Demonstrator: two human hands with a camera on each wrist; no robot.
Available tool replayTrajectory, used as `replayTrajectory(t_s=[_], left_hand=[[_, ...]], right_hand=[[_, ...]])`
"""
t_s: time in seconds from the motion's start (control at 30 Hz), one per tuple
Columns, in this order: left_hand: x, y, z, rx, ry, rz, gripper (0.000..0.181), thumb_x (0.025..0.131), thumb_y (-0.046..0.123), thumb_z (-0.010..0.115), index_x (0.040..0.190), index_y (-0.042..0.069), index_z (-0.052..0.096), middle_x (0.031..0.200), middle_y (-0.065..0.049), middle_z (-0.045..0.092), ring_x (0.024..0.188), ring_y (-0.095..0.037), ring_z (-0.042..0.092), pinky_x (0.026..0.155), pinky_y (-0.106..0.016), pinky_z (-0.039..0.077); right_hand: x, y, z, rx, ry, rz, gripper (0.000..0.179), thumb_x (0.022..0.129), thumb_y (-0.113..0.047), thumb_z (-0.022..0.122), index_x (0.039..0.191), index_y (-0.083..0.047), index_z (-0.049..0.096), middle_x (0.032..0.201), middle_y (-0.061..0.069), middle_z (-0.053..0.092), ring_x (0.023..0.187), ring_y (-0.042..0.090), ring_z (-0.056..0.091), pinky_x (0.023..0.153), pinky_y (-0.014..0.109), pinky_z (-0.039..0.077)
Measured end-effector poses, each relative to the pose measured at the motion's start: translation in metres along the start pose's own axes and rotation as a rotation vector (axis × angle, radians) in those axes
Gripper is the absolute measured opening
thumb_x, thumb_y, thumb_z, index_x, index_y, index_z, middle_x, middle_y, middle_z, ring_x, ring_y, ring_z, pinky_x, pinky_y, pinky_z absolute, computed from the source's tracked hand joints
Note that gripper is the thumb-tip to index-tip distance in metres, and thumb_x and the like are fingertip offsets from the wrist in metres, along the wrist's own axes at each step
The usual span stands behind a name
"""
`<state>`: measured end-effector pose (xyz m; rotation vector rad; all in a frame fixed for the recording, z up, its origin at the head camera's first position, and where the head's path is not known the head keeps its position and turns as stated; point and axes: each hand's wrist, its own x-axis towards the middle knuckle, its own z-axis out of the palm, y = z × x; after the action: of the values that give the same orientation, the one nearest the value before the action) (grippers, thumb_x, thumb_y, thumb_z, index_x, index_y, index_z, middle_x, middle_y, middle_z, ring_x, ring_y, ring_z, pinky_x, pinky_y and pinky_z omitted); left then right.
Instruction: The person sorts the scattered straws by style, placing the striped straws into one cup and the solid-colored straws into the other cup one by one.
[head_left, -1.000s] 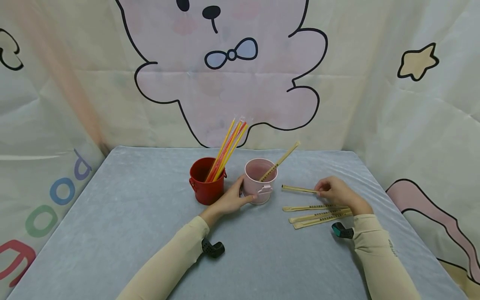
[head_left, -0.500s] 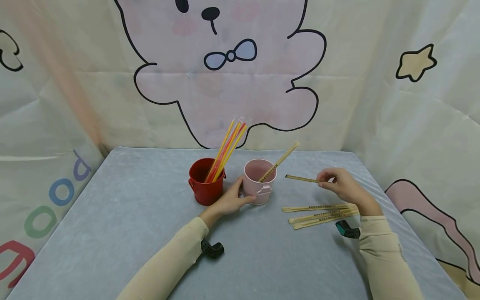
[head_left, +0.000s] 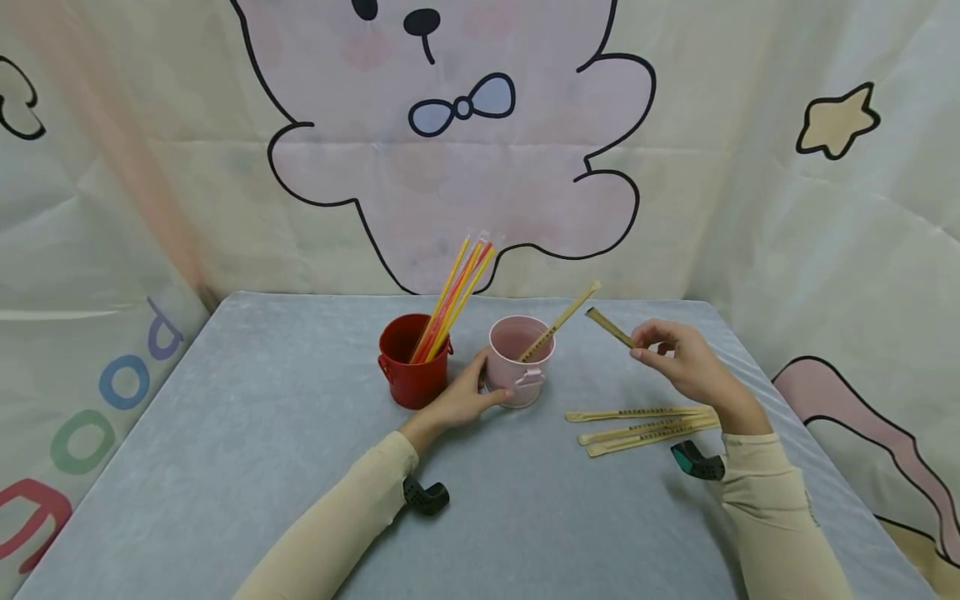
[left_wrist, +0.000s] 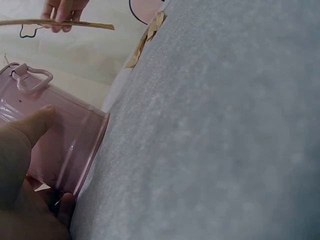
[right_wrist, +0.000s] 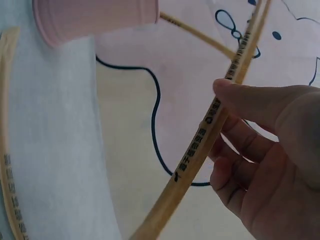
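My left hand (head_left: 454, 403) holds the small pink bucket (head_left: 517, 385) low on its side; in the left wrist view the thumb lies along the wall of the bucket (left_wrist: 65, 135) and fingers reach round near its base. One paper-wrapped straw (head_left: 573, 308) leans inside, sticking out over the rim. Right of the bucket, my right hand (head_left: 678, 358) pinches another paper-wrapped straw (right_wrist: 200, 132) between thumb and fingers, raised above the table with its far end tilted up toward the bucket. Several more wrapped straws (head_left: 637, 429) lie on the cloth below that hand.
A red bucket (head_left: 412, 383) stands just left of the pink one, holding several yellow and red straws (head_left: 453, 304) in clear wrappers. Pale blue cloth (head_left: 300, 367) covers the table. Behind it hangs a printed curtain (head_left: 690, 167).
My right hand has lifted the wrapped straw off the table, and the straw's far end has swung upward. The left hand stays at the pink bucket.
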<state>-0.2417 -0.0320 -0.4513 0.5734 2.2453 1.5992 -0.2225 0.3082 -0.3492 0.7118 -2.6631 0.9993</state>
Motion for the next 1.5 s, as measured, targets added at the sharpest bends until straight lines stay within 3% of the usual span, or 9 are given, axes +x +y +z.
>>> replayTrajectory(t_s=[0.2, 0.4, 0.53, 0.77, 0.97, 1.13, 1.3, 1.5], left_hand=[[0.001, 0.0, 0.001, -0.006, 0.003, 0.017, 0.081, 0.09, 0.035, 0.068, 0.153, 0.029, 0.017, 0.16, 0.003, 0.025, 0.15, -0.021, 0.024, 0.122, -0.048, 0.025], [0.002, -0.002, 0.001, -0.013, 0.004, 0.049, 0.079, 0.091, 0.029, 0.067, 0.153, 0.027, 0.018, 0.159, 0.003, 0.025, 0.151, -0.018, 0.022, 0.124, -0.045, 0.023], [0.001, 0.0, 0.001, -0.016, 0.004, 0.048, 0.079, 0.09, 0.028, 0.068, 0.153, 0.027, 0.018, 0.159, 0.003, 0.026, 0.151, -0.019, 0.022, 0.123, -0.046, 0.023], [0.0, 0.002, 0.0, -0.024, 0.009, 0.036, 0.08, 0.09, 0.027, 0.068, 0.153, 0.028, 0.018, 0.16, 0.003, 0.025, 0.151, -0.019, 0.021, 0.124, -0.047, 0.022], [-0.002, 0.007, -0.001, -0.046, -0.016, 0.019, 0.081, 0.091, 0.021, 0.067, 0.154, 0.019, 0.017, 0.161, -0.004, 0.023, 0.152, -0.024, 0.019, 0.124, -0.049, 0.02], [-0.001, 0.006, -0.001, -0.038, -0.011, 0.019, 0.08, 0.091, 0.024, 0.067, 0.153, 0.023, 0.018, 0.16, -0.001, 0.024, 0.151, -0.022, 0.02, 0.124, -0.048, 0.021], [0.001, 0.0, 0.0, -0.016, 0.002, 0.046, 0.079, 0.09, 0.028, 0.068, 0.152, 0.028, 0.02, 0.158, 0.003, 0.028, 0.15, -0.019, 0.024, 0.123, -0.046, 0.024], [-0.001, 0.001, 0.0, -0.016, 0.0, 0.04, 0.078, 0.09, 0.03, 0.068, 0.152, 0.029, 0.02, 0.158, 0.004, 0.027, 0.151, -0.019, 0.023, 0.123, -0.047, 0.024]], right_hand=[[0.002, -0.013, -0.001, 0.211, 0.1, -0.015, 0.008, 0.09, 0.004, 0.061, 0.099, 0.004, 0.06, 0.086, -0.013, 0.063, 0.077, 0.003, 0.06, 0.072, 0.012, 0.049], [0.003, -0.023, -0.002, 0.595, 0.198, -0.073, 0.012, 0.092, 0.007, 0.057, 0.103, 0.006, 0.058, 0.095, -0.006, 0.067, 0.087, 0.007, 0.063, 0.076, 0.013, 0.052], [0.005, -0.029, -0.002, 0.792, 0.259, -0.136, 0.016, 0.092, 0.012, 0.051, 0.101, 0.002, 0.059, 0.098, 0.0, 0.068, 0.089, 0.009, 0.062, 0.075, 0.015, 0.051], [0.008, -0.04, -0.003, 0.973, 0.387, -0.135, 0.022, 0.093, 0.015, 0.045, 0.099, 0.0, 0.06, 0.096, 0.004, 0.069, 0.089, 0.013, 0.065, 0.077, 0.02, 0.054], [0.008, -0.047, 0.002, 1.153, 0.4, -0.138, 0.021, 0.093, 0.015, 0.046, 0.101, 0.005, 0.061, 0.095, 0.009, 0.071, 0.085, 0.018, 0.069, 0.078, 0.024, 0.059], [0.01, -0.052, 0.011, 1.196, 0.409, -0.107, 0.02, 0.093, 0.015, 0.047, 0.1, 0.005, 0.062, 0.092, 0.009, 0.071, 0.084, 0.018, 0.071, 0.079, 0.026, 0.059], [0.011, -0.055, 0.023, 1.16, 0.451, -0.025, 0.017, 0.091, 0.013, 0.052, 0.098, 0.003, 0.063, 0.09, 0.008, 0.07, 0.082, 0.017, 0.071, 0.078, 0.027, 0.06], [0.012, -0.056, 0.035, 1.12, 0.422, 0.011, 0.017, 0.091, 0.013, 0.053, 0.097, 0.001, 0.064, 0.09, 0.006, 0.072, 0.083, 0.016, 0.072, 0.079, 0.027, 0.06]])
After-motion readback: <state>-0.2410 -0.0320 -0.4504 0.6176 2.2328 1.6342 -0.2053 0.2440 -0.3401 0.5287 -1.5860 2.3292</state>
